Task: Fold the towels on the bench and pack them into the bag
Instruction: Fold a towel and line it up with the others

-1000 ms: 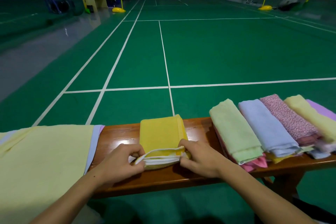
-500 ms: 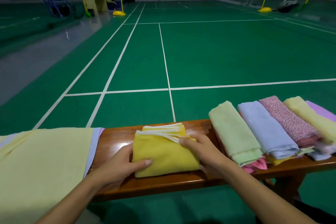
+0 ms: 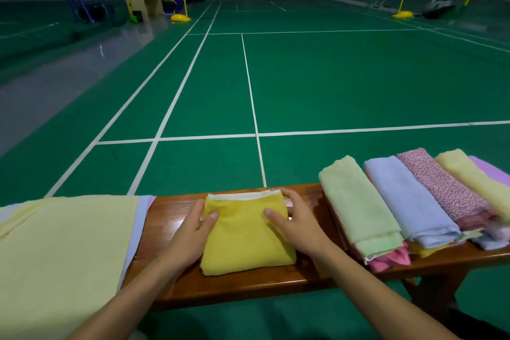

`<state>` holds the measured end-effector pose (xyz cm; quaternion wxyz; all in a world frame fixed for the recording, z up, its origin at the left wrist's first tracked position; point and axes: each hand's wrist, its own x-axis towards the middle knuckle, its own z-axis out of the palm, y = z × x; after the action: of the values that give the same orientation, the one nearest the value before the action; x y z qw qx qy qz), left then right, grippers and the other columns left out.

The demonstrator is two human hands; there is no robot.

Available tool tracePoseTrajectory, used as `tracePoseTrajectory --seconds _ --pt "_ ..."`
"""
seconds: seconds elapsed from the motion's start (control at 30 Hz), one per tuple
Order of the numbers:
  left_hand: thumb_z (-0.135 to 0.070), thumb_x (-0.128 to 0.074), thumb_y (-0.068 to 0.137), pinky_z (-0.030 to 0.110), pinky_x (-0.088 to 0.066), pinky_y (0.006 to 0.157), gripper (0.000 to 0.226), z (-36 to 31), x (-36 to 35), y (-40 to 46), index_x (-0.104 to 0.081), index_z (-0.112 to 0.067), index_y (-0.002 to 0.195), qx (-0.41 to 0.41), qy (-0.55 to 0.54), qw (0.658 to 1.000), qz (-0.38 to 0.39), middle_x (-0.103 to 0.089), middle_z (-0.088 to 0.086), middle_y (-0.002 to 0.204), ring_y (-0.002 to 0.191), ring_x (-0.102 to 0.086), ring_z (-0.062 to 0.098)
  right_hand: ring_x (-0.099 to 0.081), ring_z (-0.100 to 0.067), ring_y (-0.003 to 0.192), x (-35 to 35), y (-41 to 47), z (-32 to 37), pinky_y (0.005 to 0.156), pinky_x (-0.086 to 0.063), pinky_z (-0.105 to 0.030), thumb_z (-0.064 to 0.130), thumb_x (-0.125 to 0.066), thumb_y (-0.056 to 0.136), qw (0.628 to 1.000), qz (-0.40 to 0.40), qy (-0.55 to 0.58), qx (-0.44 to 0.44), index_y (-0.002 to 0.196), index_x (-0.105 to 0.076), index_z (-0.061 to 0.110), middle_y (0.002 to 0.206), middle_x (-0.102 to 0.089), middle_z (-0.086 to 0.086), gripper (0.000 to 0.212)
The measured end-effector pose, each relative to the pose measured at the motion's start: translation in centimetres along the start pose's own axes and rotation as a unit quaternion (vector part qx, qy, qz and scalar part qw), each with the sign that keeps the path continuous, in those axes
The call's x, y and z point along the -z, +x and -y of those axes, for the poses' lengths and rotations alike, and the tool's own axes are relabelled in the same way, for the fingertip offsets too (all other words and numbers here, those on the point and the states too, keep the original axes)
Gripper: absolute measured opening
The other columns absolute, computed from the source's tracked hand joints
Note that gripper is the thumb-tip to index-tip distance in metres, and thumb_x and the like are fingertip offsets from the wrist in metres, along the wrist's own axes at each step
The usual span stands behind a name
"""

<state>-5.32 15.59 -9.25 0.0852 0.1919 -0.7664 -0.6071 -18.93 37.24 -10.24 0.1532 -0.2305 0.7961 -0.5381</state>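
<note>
Both hands bracket the folded yellow towel [image 3: 247, 234] on the worktop [image 3: 276, 281]; left hand [image 3: 190, 234] and right hand [image 3: 296, 225] rest with fingers relaxed, gripping nothing.

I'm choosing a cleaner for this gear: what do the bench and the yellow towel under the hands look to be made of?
Bench: apparently wood with a glossy varnish; brown grain lines show and it reflects light near the left hand. Yellow towel: seemingly soft terry-type cloth, matte and slightly nubby, with a white hem at its far edge; the exact fibre cannot be told. Right hand also rests on it.
</note>
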Motion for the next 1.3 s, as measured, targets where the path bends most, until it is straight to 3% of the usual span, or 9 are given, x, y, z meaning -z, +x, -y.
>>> tracePoseTrajectory --seconds 0.2,0.47,0.8,0.9,0.97,1.07,1.13,1.2,1.3 --pt "-0.037 -0.047 0.111 0.048 -0.054 0.098 0.016 1.9 -0.3 2.1 -0.054 -0.030 0.124 0.025 0.115 0.990 -0.074 -0.068 -0.008 0.112 0.105 -0.066 0.014 -0.063 -0.017 0.123 -0.5 1.0 -0.6 0.104 -0.055 -0.051 0.016 -0.071 0.096 0.997 0.034 -0.059 -0.037 0.153 -0.035 0.031 0.141 -0.059 0.006 0.069" --pt "-0.054 -0.046 0.107 0.044 -0.057 0.079 0.030 2.3 -0.2 2.6 -0.050 -0.027 0.120 0.023 0.378 0.918 -0.121 -0.067 -0.005 0.104 0.094 -0.067 0.023 -0.059 -0.007 0.087 -1.6 1.4 -0.1 0.071 -0.045 -0.027 0.022 -0.077 0.094 0.987 -0.054 -0.147 -0.047 0.143 -0.049 0.026 0.096 -0.057 0.017 0.056" --pt "-0.058 -0.045 0.106 0.043 -0.054 0.080 0.034 2.2 -0.4 2.7 -0.046 -0.025 0.115 0.052 0.325 0.935 -0.135 -0.059 -0.011 0.093 0.091 -0.063 0.020 -0.064 -0.024 0.103 -1.5 1.4 0.8 0.076 -0.044 -0.034 0.044 -0.060 0.104 0.964 -0.061 -0.234 -0.112 0.125 -0.052 0.016 0.104 -0.059 0.002 0.036" --pt "-0.058 -0.059 0.100 0.043 -0.055 0.085 0.041 1.2 0.3 2.7 -0.045 -0.025 0.121 0.038 0.170 0.967 -0.185 -0.063 -0.007 0.106 0.100 -0.065 0.019 -0.068 -0.026 0.098 -1.0 0.5 2.0 0.068 -0.041 -0.036 0.052 -0.050 0.105 0.905 -0.120 -0.405 -0.046 0.121 -0.051 0.020 0.107 -0.064 0.001 0.035" --pt "-0.052 -0.059 0.103 0.039 -0.052 0.077 0.036 0.6 0.8 2.1 -0.050 -0.025 0.124 -0.066 0.254 0.939 -0.223 -0.061 -0.007 0.113 0.098 -0.063 0.015 -0.067 -0.025 0.092 -1.2 0.1 2.2 0.066 -0.045 -0.036 0.047 -0.055 0.103 0.874 -0.170 -0.450 0.068 0.118 -0.057 0.020 0.105 -0.066 0.000 0.031" --pt "-0.047 -0.051 0.104 0.038 -0.052 0.096 0.035 1.4 0.0 1.1 -0.062 -0.029 0.133 -0.219 0.379 0.889 -0.138 -0.063 -0.011 0.132 0.121 -0.060 0.011 -0.060 -0.028 0.122 -2.8 -0.3 1.1 0.100 -0.053 -0.043 0.043 -0.049 0.105 0.875 -0.061 -0.432 0.211 0.133 -0.062 0.018 0.131 -0.066 -0.006 0.040" --pt "-0.051 -0.043 0.108 0.027 -0.020 0.126 0.050 2.8 -1.2 0.7 -0.052 -0.030 0.153 -0.235 0.439 0.867 -0.027 -0.046 -0.011 0.161 0.151 -0.039 0.012 -0.033 -0.033 0.153 -4.1 -0.9 -0.2 0.125 -0.030 -0.053 0.049 -0.028 0.109 0.879 0.072 -0.428 0.197 0.156 -0.044 0.020 0.163 -0.041 -0.010 0.057" --pt "-0.058 -0.030 0.110 0.021 0.011 0.125 0.063 3.9 -1.7 0.9 -0.030 -0.028 0.166 -0.214 0.493 0.843 0.025 -0.015 -0.010 0.173 0.162 -0.006 0.010 -0.007 -0.031 0.162 -4.3 -1.0 -1.5 0.131 -0.009 -0.054 0.054 -0.015 0.108 0.864 0.126 -0.455 0.172 0.166 -0.023 0.023 0.175 -0.014 -0.008 0.067" --pt "-0.067 -0.018 0.108 0.032 0.010 0.129 0.073 4.4 -0.8 1.5 -0.009 -0.029 0.169 -0.182 0.541 0.820 0.044 0.008 -0.010 0.174 0.160 0.015 0.008 0.006 -0.028 0.162 -3.4 -0.7 -1.9 0.131 0.002 -0.049 0.058 -0.013 0.109 0.853 0.123 -0.479 0.167 0.169 -0.012 0.022 0.176 0.000 -0.006 0.069"
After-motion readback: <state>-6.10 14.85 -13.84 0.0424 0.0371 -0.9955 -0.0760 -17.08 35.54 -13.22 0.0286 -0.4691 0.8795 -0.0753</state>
